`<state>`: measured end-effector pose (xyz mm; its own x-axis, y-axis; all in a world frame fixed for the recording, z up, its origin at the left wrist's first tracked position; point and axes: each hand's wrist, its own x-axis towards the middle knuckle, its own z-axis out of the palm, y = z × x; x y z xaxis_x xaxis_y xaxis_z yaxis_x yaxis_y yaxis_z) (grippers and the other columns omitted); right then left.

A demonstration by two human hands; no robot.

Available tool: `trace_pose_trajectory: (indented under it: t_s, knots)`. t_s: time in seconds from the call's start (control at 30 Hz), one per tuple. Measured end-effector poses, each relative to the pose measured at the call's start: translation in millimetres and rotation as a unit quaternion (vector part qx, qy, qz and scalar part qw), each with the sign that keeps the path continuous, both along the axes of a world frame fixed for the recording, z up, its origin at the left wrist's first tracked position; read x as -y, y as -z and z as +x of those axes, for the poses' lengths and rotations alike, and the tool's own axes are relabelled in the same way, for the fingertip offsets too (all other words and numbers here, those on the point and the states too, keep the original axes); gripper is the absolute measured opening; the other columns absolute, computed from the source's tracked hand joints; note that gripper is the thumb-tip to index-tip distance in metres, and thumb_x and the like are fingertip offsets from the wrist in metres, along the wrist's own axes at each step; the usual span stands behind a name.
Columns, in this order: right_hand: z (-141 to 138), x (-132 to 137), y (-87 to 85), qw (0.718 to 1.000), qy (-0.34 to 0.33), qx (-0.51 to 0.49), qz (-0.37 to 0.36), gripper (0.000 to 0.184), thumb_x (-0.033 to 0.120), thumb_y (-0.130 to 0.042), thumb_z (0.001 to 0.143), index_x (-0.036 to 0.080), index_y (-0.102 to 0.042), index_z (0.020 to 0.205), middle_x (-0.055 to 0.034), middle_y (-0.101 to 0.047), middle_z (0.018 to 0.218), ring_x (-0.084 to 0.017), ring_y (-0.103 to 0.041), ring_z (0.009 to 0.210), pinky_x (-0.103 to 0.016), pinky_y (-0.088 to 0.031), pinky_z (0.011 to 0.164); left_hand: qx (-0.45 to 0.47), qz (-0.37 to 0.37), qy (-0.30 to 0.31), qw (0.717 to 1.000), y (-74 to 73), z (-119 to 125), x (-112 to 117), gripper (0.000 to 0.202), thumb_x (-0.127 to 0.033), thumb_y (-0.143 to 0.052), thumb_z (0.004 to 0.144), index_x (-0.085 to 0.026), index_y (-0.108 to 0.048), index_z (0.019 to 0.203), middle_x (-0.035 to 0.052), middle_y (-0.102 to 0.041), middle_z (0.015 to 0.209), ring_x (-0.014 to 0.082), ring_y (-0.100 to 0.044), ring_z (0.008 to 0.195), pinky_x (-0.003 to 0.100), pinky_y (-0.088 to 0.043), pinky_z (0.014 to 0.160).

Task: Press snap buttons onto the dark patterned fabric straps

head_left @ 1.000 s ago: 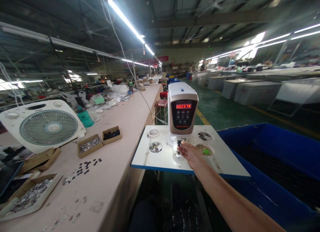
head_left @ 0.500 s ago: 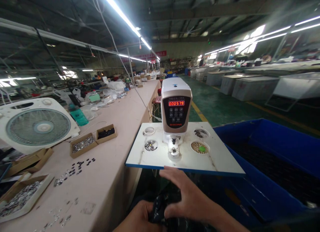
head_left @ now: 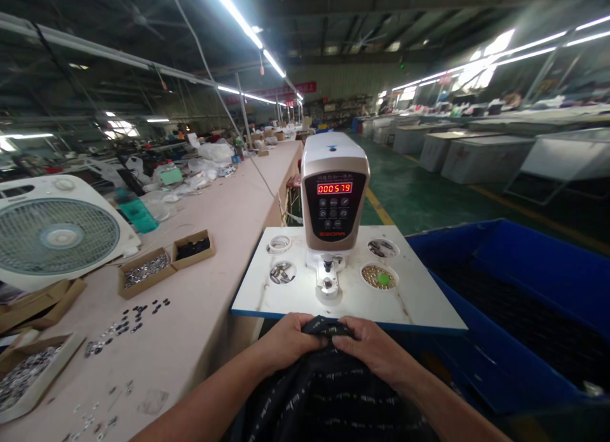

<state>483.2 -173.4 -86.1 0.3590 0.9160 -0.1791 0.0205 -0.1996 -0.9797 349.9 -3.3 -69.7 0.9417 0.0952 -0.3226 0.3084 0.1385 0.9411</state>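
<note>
Both hands pinch the upper edge of a black fabric piece [head_left: 328, 391] with small white lettering, which hangs down toward me. My left hand [head_left: 295, 340] grips it on the left, thumb on top. My right hand [head_left: 365, 343] grips it a short way to the right. Just beyond the fingers is the front edge of a white work plate [head_left: 286, 305]. A snap-fastening machine [head_left: 335, 194] rises from that plate, its red display reading 000579. The fabric is below and in front of the machine's lower die [head_left: 328, 286], apart from it.
Round wells in the plate hold gold fasteners [head_left: 379, 277] and metal parts [head_left: 283, 273]. On the left, a long table [head_left: 210, 289] carries a box fan [head_left: 61, 235], cardboard boxes of fasteners [head_left: 147, 269] and scattered loose ones. A blue bin [head_left: 505, 239] with dark contents stands at right.
My right hand, open above the bunched fabric before, has closed on its edge. Both hands have risen toward the plate, and the fabric is now spread between them.
</note>
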Motion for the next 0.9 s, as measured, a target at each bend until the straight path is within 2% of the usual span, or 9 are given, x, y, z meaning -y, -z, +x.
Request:
trace_pose_trajectory:
  t_s: [0.1, 0.2, 0.33, 0.53, 0.67, 0.9]
  knots:
    - [12, -7, -1.2, 0.996, 0.028, 0.068, -0.048, 0.044, 0.057, -0.062, 0.087, 0.014, -0.070, 0.089, -0.0022, -0.069, 0.078, -0.018, -0.058, 0.072, -0.028, -0.040, 0.065, -0.018, 0.011, 0.000, 1.000, 3.2, 16, -5, 0.024, -0.031, -0.076, 0.069, -0.012, -0.069, 0.082, -0.0017, -0.061, 0.070, 0.0101, -0.047, 0.062, 0.023, -0.036, 0.064]
    - [24, -15, -1.2, 0.988, 0.050, 0.125, -0.075, 0.040, 0.054, -0.062, 0.087, 0.015, -0.070, 0.079, -0.0011, -0.068, 0.072, -0.018, -0.059, 0.070, -0.028, -0.039, 0.062, -0.027, 0.030, 0.001, 0.999, 9.5, 28, -14, 0.023, -0.031, -0.076, 0.069, -0.012, -0.069, 0.081, -0.0021, -0.060, 0.068, 0.0104, -0.047, 0.062, 0.024, -0.035, 0.063]
    - [33, -24, 0.2, 0.986, 0.088, 0.135, -0.051, 0.030, 0.047, -0.062, 0.087, 0.018, -0.073, 0.089, -0.0019, -0.074, 0.081, -0.023, -0.066, 0.082, -0.030, -0.046, 0.071, -0.037, 0.030, 0.018, 0.999, 13.8, 41, -25, 0.026, -0.033, -0.075, 0.069, -0.013, -0.072, 0.085, -0.0011, -0.065, 0.072, 0.0124, -0.052, 0.064, 0.025, -0.040, 0.066]
    - [46, -39, 2.7, 0.964, 0.171, 0.197, -0.044, 0.023, 0.039, -0.063, 0.083, 0.020, -0.072, 0.092, -0.0035, -0.076, 0.090, -0.025, -0.069, 0.088, -0.034, -0.048, 0.082, -0.081, 0.050, -0.001, 0.995, 6.1, 64, -32, 0.026, -0.033, -0.074, 0.063, -0.013, -0.071, 0.080, 0.0000, -0.066, 0.068, 0.0137, -0.055, 0.059, 0.027, -0.042, 0.063]
    - [63, -55, 6.8, 0.948, 0.195, 0.249, -0.029, 0.021, 0.038, -0.063, 0.083, 0.021, -0.073, 0.091, -0.0033, -0.076, 0.090, -0.024, -0.068, 0.088, -0.033, -0.047, 0.082, -0.064, 0.083, -0.025, 0.994, 3.4, 82, -39, 0.029, -0.035, -0.070, 0.065, -0.013, -0.071, 0.083, 0.0013, -0.068, 0.070, 0.0159, -0.058, 0.062, 0.028, -0.044, 0.065]
    - [86, -77, 15.8, 0.918, 0.220, 0.327, -0.052, 0.021, 0.036, -0.062, 0.084, 0.021, -0.075, 0.090, -0.0037, -0.077, 0.087, -0.023, -0.068, 0.083, -0.028, -0.046, 0.074, -0.053, 0.173, -0.060, 0.982, 12.6, 107, -54, 0.023, -0.034, -0.067, 0.068, -0.013, -0.069, 0.077, -0.0001, -0.062, 0.063, 0.0160, -0.053, 0.061, 0.028, -0.041, 0.063]
